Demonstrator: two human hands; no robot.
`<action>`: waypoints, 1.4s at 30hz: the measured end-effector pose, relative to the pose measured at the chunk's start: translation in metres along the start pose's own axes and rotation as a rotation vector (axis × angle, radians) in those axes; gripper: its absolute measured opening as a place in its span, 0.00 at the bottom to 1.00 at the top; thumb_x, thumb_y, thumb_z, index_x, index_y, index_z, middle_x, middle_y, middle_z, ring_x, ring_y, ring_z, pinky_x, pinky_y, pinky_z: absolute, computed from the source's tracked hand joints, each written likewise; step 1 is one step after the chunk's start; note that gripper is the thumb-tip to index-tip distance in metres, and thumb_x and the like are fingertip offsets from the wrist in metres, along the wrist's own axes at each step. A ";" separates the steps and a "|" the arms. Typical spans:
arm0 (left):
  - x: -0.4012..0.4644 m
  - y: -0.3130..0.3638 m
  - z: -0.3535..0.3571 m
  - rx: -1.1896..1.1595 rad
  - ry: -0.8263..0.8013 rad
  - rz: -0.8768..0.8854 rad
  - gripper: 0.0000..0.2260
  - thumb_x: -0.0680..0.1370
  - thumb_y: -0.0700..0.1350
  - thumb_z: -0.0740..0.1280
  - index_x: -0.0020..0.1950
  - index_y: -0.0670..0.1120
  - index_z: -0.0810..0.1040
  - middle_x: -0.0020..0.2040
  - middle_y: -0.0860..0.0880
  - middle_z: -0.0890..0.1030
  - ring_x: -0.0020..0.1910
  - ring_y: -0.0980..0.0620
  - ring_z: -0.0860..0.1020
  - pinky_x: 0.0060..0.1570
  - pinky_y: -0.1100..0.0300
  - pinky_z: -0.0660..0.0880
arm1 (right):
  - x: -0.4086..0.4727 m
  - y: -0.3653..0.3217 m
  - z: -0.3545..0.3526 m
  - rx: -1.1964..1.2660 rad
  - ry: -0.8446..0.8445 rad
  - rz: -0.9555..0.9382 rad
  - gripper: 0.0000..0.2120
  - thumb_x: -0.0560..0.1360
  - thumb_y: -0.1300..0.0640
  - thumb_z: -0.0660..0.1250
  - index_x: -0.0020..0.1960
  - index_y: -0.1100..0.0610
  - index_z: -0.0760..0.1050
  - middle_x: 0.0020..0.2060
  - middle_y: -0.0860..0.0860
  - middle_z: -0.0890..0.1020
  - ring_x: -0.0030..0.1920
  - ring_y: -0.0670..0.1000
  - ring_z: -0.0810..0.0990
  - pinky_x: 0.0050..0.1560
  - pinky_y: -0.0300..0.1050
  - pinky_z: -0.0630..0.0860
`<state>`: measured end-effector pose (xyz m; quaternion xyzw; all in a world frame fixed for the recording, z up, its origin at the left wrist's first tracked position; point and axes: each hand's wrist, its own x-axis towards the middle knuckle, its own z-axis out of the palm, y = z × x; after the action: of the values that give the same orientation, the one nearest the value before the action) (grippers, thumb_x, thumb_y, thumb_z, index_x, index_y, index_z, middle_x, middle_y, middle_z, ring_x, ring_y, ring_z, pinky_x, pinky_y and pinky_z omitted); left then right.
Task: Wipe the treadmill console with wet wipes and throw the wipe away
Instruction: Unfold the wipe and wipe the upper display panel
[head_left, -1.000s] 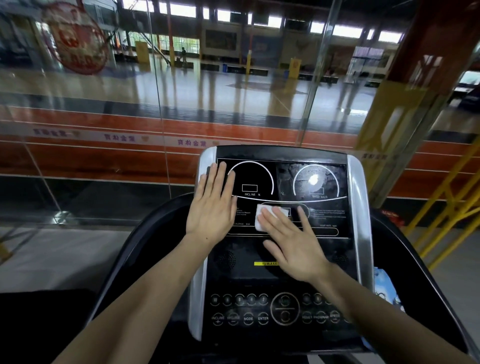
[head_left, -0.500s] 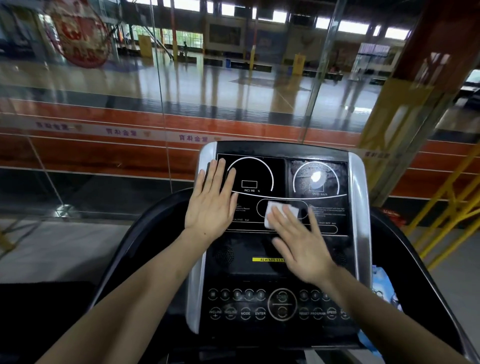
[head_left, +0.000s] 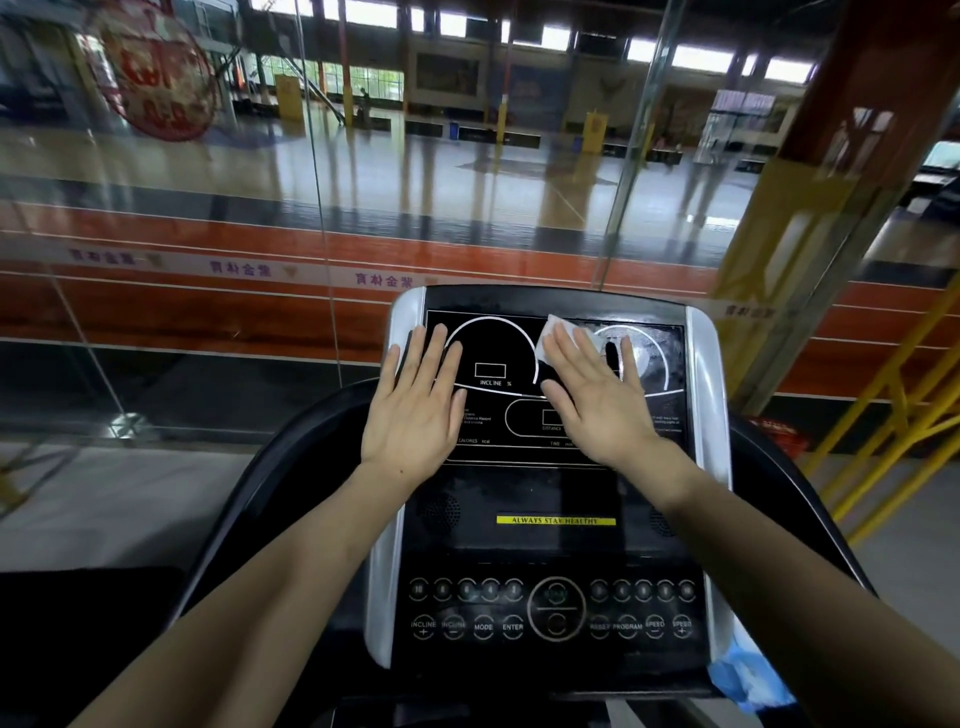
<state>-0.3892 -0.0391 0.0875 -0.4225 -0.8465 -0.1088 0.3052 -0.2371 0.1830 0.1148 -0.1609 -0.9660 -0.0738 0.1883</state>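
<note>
Right hand (head_left: 597, 400), fingers flat, presses the wet wipe (head_left: 561, 335) onto the console (head_left: 556, 493); left hand (head_left: 415, 410) rests flat. We judge the wipe limp, light: pinch an edge.

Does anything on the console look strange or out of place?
Nothing is damaged or askew. The console's upper right dial looks smeared, near where the right hand presses the wipe. The left hand lies flat beside it.

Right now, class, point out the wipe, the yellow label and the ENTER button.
wipe (head_left: 557, 332), head view, on its white corner above the fingers.
yellow label (head_left: 556, 520), head view, on its middle.
ENTER button (head_left: 512, 626), head view, on its lettering.
</note>
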 end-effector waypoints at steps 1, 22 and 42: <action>0.000 0.000 0.000 0.003 -0.002 0.003 0.28 0.87 0.56 0.46 0.84 0.46 0.54 0.85 0.44 0.51 0.85 0.44 0.46 0.82 0.42 0.48 | -0.012 -0.002 0.005 0.014 0.006 -0.004 0.30 0.86 0.38 0.40 0.86 0.46 0.46 0.84 0.41 0.45 0.84 0.44 0.41 0.81 0.67 0.36; 0.003 0.002 -0.001 -0.074 0.014 -0.008 0.25 0.86 0.53 0.49 0.83 0.48 0.61 0.85 0.47 0.57 0.84 0.47 0.50 0.82 0.42 0.48 | -0.005 0.021 0.002 0.021 0.029 -0.004 0.30 0.86 0.38 0.40 0.85 0.46 0.48 0.84 0.41 0.47 0.83 0.44 0.42 0.81 0.67 0.35; 0.016 0.056 -0.008 -0.083 -0.073 0.090 0.25 0.85 0.53 0.54 0.83 0.48 0.61 0.84 0.46 0.58 0.84 0.45 0.50 0.81 0.41 0.50 | -0.006 0.047 -0.008 0.007 -0.021 -0.024 0.29 0.86 0.39 0.41 0.85 0.45 0.47 0.84 0.41 0.47 0.84 0.46 0.45 0.79 0.69 0.34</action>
<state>-0.3495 0.0021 0.0999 -0.4759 -0.8321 -0.1143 0.2609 -0.2127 0.2239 0.1234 -0.1492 -0.9701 -0.0711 0.1776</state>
